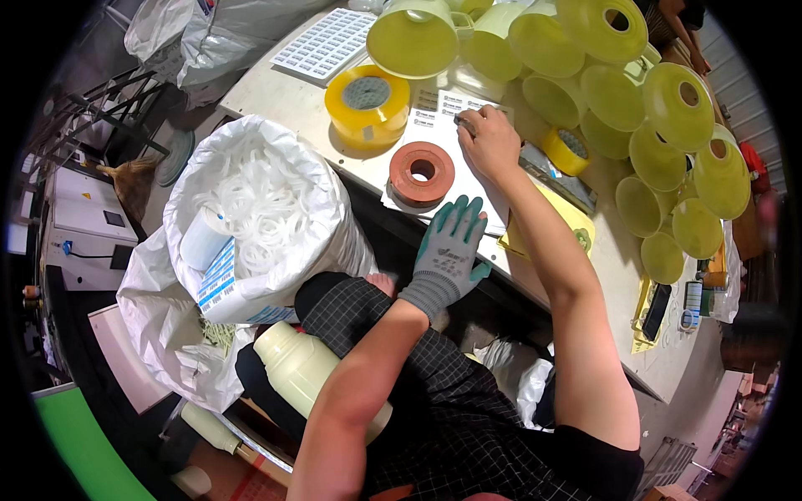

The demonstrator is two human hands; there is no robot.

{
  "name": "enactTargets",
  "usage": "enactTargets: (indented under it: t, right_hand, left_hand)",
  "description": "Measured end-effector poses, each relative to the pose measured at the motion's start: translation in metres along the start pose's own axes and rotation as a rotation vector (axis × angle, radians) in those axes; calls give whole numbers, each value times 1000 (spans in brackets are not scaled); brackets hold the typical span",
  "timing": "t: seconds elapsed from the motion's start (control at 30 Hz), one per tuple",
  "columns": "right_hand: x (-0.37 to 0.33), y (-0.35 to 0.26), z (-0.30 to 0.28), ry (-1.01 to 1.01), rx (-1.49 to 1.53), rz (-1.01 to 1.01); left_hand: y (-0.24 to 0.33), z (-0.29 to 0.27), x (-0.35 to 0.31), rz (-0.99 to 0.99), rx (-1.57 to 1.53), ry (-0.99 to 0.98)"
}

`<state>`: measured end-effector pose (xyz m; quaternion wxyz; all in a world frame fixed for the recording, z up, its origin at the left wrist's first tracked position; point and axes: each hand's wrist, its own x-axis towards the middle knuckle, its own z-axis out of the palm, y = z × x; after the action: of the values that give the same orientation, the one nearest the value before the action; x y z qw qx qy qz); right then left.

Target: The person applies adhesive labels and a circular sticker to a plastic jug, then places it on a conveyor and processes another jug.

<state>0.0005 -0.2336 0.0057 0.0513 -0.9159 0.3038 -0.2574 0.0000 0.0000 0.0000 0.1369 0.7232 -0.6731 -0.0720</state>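
White, dark-printed sheets [466,173] lie flat beneath the right hand [491,140].

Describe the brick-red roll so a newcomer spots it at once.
Start at the pale worktable; white paper lies along its near edge. On that paper, just beyond and left of the gloved left hand, sits the brick-red roll. Its colour and smaller size set it apart from the big yellow tape roll beyond.
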Motion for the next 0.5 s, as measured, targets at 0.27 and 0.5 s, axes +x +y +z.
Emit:
enactTargets:
  t: [0.27,0.5]
  right_hand:
    - [19,9,-16,132,504,201]
    - [-56,-111,-91,-84,936,-161]
  left_hand:
    - [5,8,8,21,-6,113]
    - [36,-59,-43,62,-46,-417]
